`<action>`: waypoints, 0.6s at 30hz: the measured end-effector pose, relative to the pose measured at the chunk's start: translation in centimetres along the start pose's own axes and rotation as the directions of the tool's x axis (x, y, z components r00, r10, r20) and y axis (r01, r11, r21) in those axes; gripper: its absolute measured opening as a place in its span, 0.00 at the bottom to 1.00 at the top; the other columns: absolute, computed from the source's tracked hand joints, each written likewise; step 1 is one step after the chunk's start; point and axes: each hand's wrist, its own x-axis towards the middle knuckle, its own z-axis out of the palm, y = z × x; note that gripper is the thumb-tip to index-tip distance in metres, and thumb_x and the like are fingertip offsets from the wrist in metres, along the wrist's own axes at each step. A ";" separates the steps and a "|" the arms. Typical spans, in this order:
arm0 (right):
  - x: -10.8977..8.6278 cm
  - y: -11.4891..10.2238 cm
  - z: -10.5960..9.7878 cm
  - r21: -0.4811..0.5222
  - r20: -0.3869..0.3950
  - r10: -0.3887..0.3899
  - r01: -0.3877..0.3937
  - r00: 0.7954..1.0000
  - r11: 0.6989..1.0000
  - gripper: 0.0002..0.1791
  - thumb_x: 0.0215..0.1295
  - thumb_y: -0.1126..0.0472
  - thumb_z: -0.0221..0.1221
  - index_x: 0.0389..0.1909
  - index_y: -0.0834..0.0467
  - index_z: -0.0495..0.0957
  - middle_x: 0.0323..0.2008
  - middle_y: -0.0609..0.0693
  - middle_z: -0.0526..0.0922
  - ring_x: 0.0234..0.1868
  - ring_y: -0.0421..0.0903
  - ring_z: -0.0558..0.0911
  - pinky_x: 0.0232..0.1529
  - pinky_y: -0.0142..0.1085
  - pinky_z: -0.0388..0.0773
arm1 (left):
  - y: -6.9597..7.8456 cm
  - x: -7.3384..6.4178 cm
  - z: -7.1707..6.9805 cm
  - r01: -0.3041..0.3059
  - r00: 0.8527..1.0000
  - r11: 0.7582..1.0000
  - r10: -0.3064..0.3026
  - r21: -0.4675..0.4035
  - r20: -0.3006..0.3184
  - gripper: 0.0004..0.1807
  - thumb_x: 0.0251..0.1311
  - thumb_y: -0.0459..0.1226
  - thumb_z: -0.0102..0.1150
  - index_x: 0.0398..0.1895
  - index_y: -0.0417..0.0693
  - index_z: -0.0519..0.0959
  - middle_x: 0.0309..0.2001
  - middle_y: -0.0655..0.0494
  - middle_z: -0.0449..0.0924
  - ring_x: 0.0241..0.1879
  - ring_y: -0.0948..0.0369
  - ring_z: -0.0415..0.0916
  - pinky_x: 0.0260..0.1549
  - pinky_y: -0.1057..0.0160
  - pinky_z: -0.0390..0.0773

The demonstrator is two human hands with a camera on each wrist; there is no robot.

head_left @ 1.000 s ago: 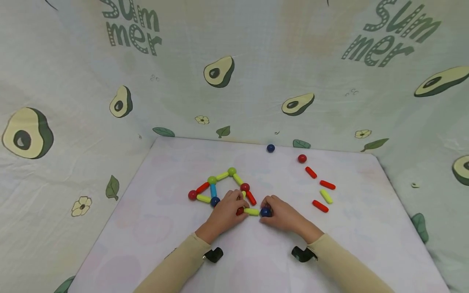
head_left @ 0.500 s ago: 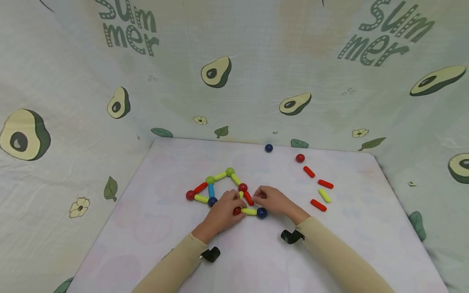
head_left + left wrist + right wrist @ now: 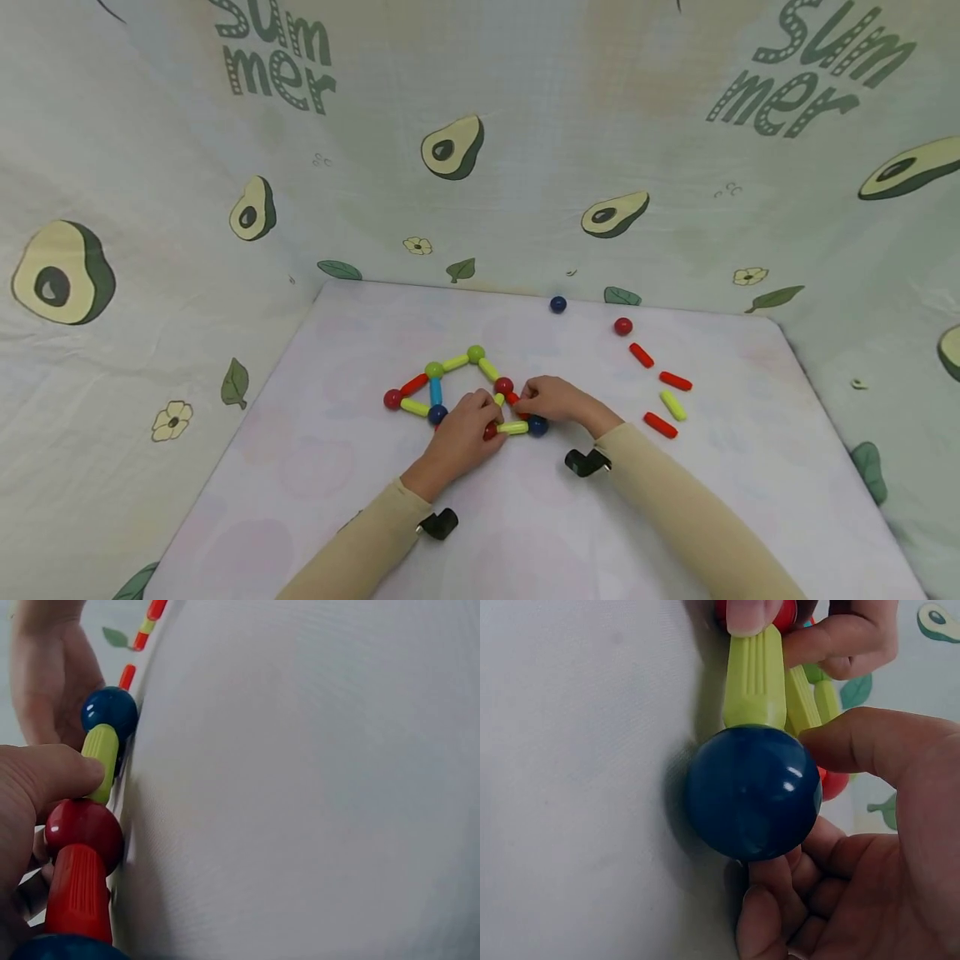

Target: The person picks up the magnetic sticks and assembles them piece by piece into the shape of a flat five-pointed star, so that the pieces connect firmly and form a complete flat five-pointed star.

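Observation:
A flat figure of magnetic balls and rods lies on the table. My left hand [image 3: 461,433] pinches a yellow-green rod [image 3: 103,746] where it meets a red ball [image 3: 84,829]; a red rod [image 3: 77,889] joins that ball's other side. At the far end of the yellow-green rod sits a dark blue ball [image 3: 754,793]. My right hand [image 3: 557,398] is just behind this ball, its thumb and fingers pinching a red rod [image 3: 513,399] that runs down from another red ball [image 3: 503,386]. The right fingers partly cover that rod. My left fingers hide part of the figure's middle.
Left of the hands, the figure continues with a red ball [image 3: 393,400], a light blue rod [image 3: 436,391] and green balls. Several loose rods, one of them yellow-green [image 3: 672,405], lie at right. A loose red ball [image 3: 623,326] and blue ball [image 3: 558,305] are near the back edge.
My right hand has let go of the blue ball, now on the yellow-green rod's end, and moved up-left to the red rod. That ball has shifted slightly backward; the left hand keeps its place.

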 end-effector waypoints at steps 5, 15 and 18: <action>0.2 0.2 0.1 -0.007 -0.011 0.000 0.000 1.000 1.000 0.14 0.68 0.47 0.62 0.35 0.55 0.79 0.29 0.47 0.78 0.31 0.44 0.75 0.33 0.35 0.69 | -0.2 -0.1 -0.1 0.025 1.000 0.999 -0.024 -0.025 0.010 0.12 0.60 0.47 0.72 0.43 0.57 0.83 0.47 0.61 0.72 0.47 0.63 0.70 0.46 0.68 0.80; -0.6 1.4 -0.2 0.040 -0.014 -0.061 0.061 0.998 0.997 0.13 0.75 0.50 0.57 0.44 0.56 0.80 0.34 0.47 0.79 0.36 0.45 0.76 0.41 0.37 0.74 | -1.5 -0.8 -1.1 0.038 0.998 0.997 -0.035 -0.061 0.048 0.23 0.62 0.53 0.69 0.56 0.55 0.79 0.51 0.61 0.75 0.48 0.63 0.73 0.50 0.63 0.80; -1.5 2.2 -0.5 0.080 0.021 -0.059 0.057 0.998 0.995 0.12 0.74 0.51 0.58 0.46 0.56 0.79 0.36 0.47 0.79 0.38 0.45 0.76 0.42 0.38 0.74 | -2.2 -1.2 -1.8 0.040 0.998 0.999 -0.038 -0.036 0.058 0.22 0.61 0.54 0.70 0.54 0.55 0.80 0.49 0.62 0.78 0.48 0.63 0.73 0.51 0.60 0.79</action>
